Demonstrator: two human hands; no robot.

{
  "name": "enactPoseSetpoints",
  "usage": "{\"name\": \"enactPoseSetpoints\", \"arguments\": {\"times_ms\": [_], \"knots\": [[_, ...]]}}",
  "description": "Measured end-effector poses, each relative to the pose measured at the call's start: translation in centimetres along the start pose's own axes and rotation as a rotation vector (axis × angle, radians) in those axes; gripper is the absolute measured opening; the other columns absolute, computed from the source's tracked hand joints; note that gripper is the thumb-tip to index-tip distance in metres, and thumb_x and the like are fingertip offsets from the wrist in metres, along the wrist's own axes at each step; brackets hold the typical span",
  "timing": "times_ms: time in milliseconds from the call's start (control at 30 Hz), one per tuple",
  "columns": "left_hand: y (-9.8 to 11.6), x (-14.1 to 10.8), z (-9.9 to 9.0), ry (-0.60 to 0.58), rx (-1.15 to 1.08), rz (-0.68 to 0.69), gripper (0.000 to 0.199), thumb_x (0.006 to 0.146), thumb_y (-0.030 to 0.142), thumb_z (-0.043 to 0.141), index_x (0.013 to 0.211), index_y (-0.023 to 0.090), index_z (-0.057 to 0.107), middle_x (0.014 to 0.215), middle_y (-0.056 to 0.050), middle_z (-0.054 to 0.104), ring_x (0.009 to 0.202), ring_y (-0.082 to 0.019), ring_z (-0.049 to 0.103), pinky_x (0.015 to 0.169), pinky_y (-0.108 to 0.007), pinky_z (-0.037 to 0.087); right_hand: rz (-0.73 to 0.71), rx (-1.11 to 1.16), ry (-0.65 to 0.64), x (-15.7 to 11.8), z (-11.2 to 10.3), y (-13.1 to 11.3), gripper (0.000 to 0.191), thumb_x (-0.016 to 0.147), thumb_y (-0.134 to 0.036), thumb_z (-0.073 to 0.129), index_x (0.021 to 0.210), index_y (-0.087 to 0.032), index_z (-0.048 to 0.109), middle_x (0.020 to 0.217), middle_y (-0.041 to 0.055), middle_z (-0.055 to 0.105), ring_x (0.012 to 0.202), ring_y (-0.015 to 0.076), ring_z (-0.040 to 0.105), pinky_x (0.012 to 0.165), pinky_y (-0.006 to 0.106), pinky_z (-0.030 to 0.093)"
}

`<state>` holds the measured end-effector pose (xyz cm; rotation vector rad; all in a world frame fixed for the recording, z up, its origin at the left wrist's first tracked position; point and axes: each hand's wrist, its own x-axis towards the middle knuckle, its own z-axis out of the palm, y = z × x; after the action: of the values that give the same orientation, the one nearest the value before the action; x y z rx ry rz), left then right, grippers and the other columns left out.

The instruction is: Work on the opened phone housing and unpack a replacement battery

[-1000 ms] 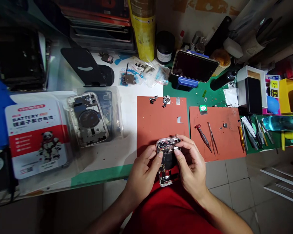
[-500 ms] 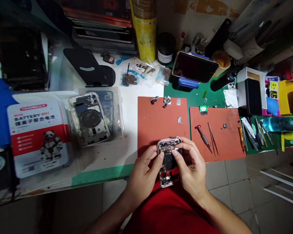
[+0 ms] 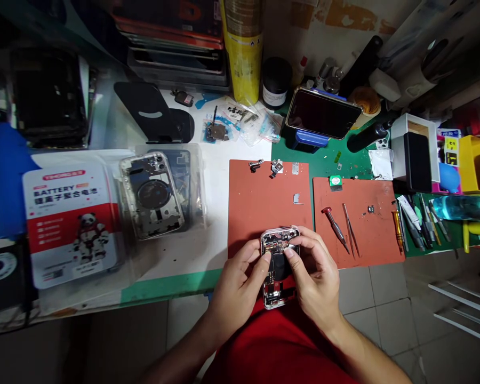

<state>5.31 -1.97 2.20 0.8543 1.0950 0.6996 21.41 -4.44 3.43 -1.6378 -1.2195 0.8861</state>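
Note:
An opened phone frame (image 3: 279, 266) with its inner parts showing is held upright over my lap, at the front edge of the orange mat (image 3: 248, 208). My left hand (image 3: 240, 285) grips its left side, thumb on the inner parts near the top. On the right side, my right hand (image 3: 317, 274) holds it, with the thumb pressing near the upper right and the fingers round the top corner. Small metal parts (image 3: 277, 167) lie on the mat beyond. A red-capped screwdriver (image 3: 336, 230) and tweezers (image 3: 351, 230) rest on the second orange mat (image 3: 378, 234).
To the left are a battery package (image 3: 74, 224) and a phone back housing (image 3: 152, 194). A phone on a blue stand (image 3: 322, 113) stands behind the mats, beside a yellow can (image 3: 244, 58). Pens and tools (image 3: 424, 218) and a blue bottle (image 3: 464, 207) are at the right.
The whole view has shifted slightly, so things appear a little further right. Both hands keep their hold on the phone frame, with hardly any movement of the fingers.

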Motion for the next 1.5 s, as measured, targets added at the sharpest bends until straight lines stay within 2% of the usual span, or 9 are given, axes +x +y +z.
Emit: {"name": "enactPoseSetpoints", "arguments": {"times_ms": [467,767,1033,1500], "knots": [[0.0,-0.1,0.0,0.002,0.001,0.011,0.039,0.107,0.049,0.063,0.134,0.022,0.071,0.13,-0.009,0.08,0.118,-0.026,0.075,0.105,-0.036,0.06,-0.002,0.011,-0.012,-0.2,0.1,-0.2,0.013,0.103,-0.023,0.07,0.115,-0.026,0.073,0.135,0.0085,0.071,0.129,0.025,0.068,0.111,0.045,0.055],[-0.1,-0.3,-0.1,0.003,0.034,0.035,0.04,0.108,0.048,0.061,0.138,0.023,0.069,0.134,-0.01,0.078,0.12,-0.025,0.075,0.101,-0.033,0.06,-0.006,-0.021,0.023,0.5,1.2,-1.2,0.014,0.097,-0.025,0.077,0.11,-0.027,0.072,0.129,0.0076,0.071,0.121,0.0235,0.071,0.102,0.04,0.061],[-0.4,-0.5,-0.3,0.008,0.093,0.026,0.042,0.109,0.05,0.058,0.14,0.022,0.068,0.126,-0.01,0.079,0.104,-0.022,0.076,0.082,-0.027,0.06,-0.001,-0.02,0.04,0.8,1.3,-1.3,0.012,0.096,-0.026,0.079,0.106,-0.026,0.072,0.124,0.0072,0.072,0.116,0.0228,0.073,0.097,0.038,0.062],[0.0,-0.2,-0.1,0.05,0.238,0.047,0.037,0.111,0.045,0.05,0.129,0.022,0.072,0.113,-0.006,0.081,0.078,-0.015,0.07,0.075,-0.025,0.059,-0.026,-0.062,0.051,0.9,1.3,-1.5,0.013,0.095,-0.025,0.079,0.106,-0.026,0.072,0.123,0.0077,0.072,0.115,0.0237,0.073,0.097,0.04,0.063]]}}
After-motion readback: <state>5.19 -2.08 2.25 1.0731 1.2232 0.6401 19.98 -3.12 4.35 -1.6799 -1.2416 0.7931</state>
